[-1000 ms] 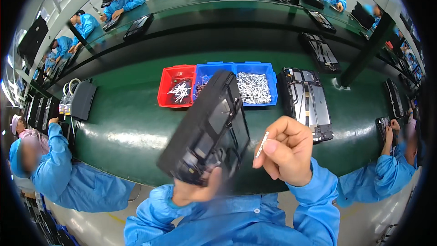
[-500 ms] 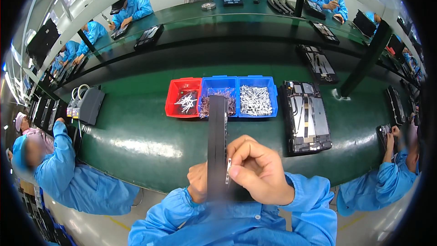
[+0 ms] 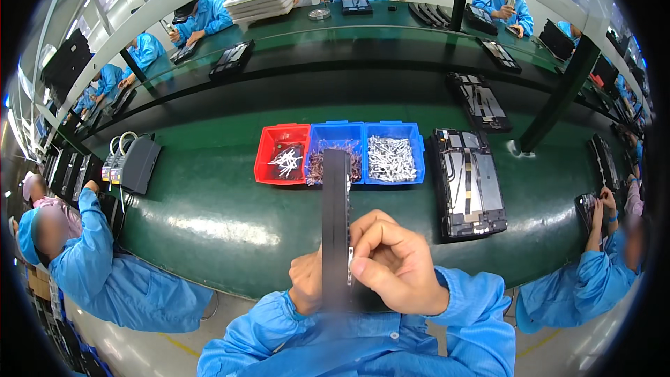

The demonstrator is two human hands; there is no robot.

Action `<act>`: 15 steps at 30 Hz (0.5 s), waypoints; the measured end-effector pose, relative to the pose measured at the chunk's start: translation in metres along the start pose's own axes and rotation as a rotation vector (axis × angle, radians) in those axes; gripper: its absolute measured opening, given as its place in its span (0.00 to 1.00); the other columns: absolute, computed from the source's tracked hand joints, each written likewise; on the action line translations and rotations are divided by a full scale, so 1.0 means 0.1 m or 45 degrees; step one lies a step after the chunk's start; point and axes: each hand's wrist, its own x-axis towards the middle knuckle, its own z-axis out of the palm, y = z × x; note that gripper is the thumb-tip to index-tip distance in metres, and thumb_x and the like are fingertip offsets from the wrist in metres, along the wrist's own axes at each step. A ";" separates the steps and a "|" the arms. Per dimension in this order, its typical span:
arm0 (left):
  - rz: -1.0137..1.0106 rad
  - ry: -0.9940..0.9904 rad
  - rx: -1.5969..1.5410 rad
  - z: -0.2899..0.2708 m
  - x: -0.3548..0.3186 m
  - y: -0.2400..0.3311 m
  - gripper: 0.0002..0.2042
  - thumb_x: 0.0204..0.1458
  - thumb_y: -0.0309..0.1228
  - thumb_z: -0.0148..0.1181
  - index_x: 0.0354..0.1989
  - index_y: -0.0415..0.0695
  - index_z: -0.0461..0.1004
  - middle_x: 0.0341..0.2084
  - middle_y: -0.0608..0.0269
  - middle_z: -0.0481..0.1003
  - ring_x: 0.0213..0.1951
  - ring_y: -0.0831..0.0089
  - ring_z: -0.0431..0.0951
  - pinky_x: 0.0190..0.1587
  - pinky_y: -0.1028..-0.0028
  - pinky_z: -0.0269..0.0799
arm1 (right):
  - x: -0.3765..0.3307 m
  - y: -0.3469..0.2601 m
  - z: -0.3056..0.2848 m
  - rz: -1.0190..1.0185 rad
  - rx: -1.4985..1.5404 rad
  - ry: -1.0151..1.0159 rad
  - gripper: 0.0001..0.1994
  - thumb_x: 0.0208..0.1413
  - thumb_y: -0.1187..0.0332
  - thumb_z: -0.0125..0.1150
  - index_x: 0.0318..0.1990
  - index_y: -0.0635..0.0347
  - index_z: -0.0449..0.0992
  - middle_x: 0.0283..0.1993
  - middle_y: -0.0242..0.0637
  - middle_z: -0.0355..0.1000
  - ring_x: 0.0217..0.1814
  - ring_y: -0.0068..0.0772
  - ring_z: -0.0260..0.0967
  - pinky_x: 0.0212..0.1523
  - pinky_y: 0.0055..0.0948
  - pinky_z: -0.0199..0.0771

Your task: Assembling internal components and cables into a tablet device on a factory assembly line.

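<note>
I hold a flat black device panel (image 3: 336, 216) upright and edge-on to the camera, above the near edge of the green belt (image 3: 209, 216). My left hand (image 3: 305, 286) grips its lower left side from behind. My right hand (image 3: 393, 265) closes around its right edge, thumb and fingers pinching a small pale strip (image 3: 350, 265) against that edge. Just beyond the panel stand three bins: a red bin (image 3: 279, 156) with white parts, a blue bin (image 3: 333, 141) with brownish parts, and a blue bin (image 3: 393, 157) with silvery parts.
An opened black device (image 3: 467, 181) lies on the belt to the right of the bins. A dark box with cables (image 3: 136, 162) sits at the left. People in blue coats work at my left (image 3: 98, 265), at my right (image 3: 593, 265) and along the far bench.
The panel has turned from a tilted, face-on pose to upright and edge-on. My right hand came from beside it onto its right edge.
</note>
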 end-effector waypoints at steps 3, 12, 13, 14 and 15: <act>-0.034 -0.013 -0.003 -0.01 -0.02 -0.01 0.24 0.42 0.23 0.72 0.50 0.26 0.79 0.34 0.47 0.84 0.25 0.64 0.85 0.27 0.72 0.78 | 0.01 0.01 -0.02 -0.004 -0.012 -0.039 0.06 0.57 0.85 0.64 0.37 0.66 0.74 0.49 0.39 0.66 0.51 0.26 0.69 0.55 0.29 0.74; 0.038 -0.002 0.004 -0.02 0.01 -0.01 0.30 0.44 0.23 0.71 0.58 0.22 0.73 0.30 0.47 0.83 0.23 0.65 0.84 0.25 0.72 0.78 | 0.00 0.01 0.04 -0.032 0.019 -0.009 0.04 0.61 0.78 0.62 0.36 0.65 0.72 0.48 0.41 0.65 0.46 0.24 0.63 0.49 0.25 0.67; 0.031 -0.010 -0.001 -0.03 0.01 -0.01 0.31 0.44 0.23 0.71 0.59 0.22 0.72 0.29 0.49 0.82 0.22 0.65 0.84 0.25 0.72 0.77 | 0.00 0.01 0.03 -0.036 0.010 -0.012 0.04 0.61 0.78 0.62 0.35 0.65 0.72 0.48 0.41 0.65 0.46 0.24 0.63 0.49 0.25 0.67; 0.025 -0.018 -0.006 -0.03 0.01 -0.01 0.32 0.44 0.23 0.71 0.60 0.22 0.71 0.27 0.51 0.82 0.22 0.66 0.83 0.24 0.72 0.77 | 0.00 0.01 0.03 -0.042 0.001 -0.015 0.04 0.61 0.78 0.62 0.35 0.65 0.72 0.48 0.41 0.66 0.46 0.24 0.63 0.49 0.25 0.68; 0.026 -0.017 -0.007 -0.03 0.01 -0.01 0.32 0.44 0.23 0.71 0.60 0.22 0.71 0.27 0.51 0.82 0.22 0.66 0.83 0.24 0.72 0.77 | 0.00 0.01 0.03 -0.043 0.000 -0.015 0.04 0.61 0.78 0.62 0.35 0.65 0.72 0.48 0.41 0.66 0.46 0.24 0.63 0.49 0.25 0.68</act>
